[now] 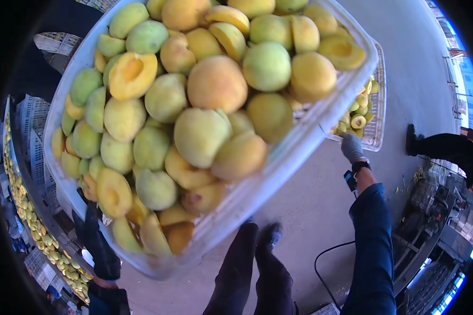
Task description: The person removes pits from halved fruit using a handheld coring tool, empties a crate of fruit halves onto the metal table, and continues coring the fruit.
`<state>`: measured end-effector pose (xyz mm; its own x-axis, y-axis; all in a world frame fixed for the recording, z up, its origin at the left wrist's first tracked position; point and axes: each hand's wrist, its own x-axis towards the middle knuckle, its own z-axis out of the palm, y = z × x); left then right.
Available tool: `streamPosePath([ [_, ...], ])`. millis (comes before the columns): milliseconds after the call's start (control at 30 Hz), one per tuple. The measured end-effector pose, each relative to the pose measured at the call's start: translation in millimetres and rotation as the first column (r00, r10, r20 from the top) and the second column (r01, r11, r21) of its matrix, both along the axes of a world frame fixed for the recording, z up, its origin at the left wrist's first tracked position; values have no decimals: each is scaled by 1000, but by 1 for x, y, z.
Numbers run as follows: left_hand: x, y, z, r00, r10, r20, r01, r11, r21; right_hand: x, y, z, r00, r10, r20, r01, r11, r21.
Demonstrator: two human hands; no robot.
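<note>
A large whitish plastic crate [236, 218], tilted and close to the camera, is heaped with yellow-green stone fruit [202, 136], whole and halved, resembling apricots. My left hand [102, 244], in a black glove, grips this crate at its lower left side; some fingers are hidden against the wall. To the right, my right hand [353, 148] wears a grey glove and overlaps the near rim of a second white crate [374, 140], which holds halved fruit of the same kind. Its fingers look curled, but whether they grip that rim is hidden.
More fruit [34, 226] lies in a long row at the left, beside stacked pale crates [37, 142]. Another person's dark-clothed leg [446, 149] is at the right, above dark metal machinery [431, 231]. A black cable [320, 262] crosses the concrete floor [305, 210] near my legs.
</note>
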<state>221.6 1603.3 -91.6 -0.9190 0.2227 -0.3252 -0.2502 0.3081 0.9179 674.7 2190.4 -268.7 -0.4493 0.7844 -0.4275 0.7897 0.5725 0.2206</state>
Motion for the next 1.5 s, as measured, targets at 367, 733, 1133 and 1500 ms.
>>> streamPosePath([
  [367,-22,55,15,989,-145,-37,148,980,131,-54,-260,7,959,-207,-192,190,976,-103],
  [733,34,-93,-40,939,-344,13,334,919,208,-124,-610,-8,840,-390,-377,330,919,-217],
  [1133,112,-448,-89,660,-635,400,732,663,-155,-162,-1006,-25,794,-462,-395,307,865,-396],
  [1500,67,-535,-67,176,-947,-268,855,282,-436,-148,-1277,-9,818,-446,-364,128,758,-640],
])
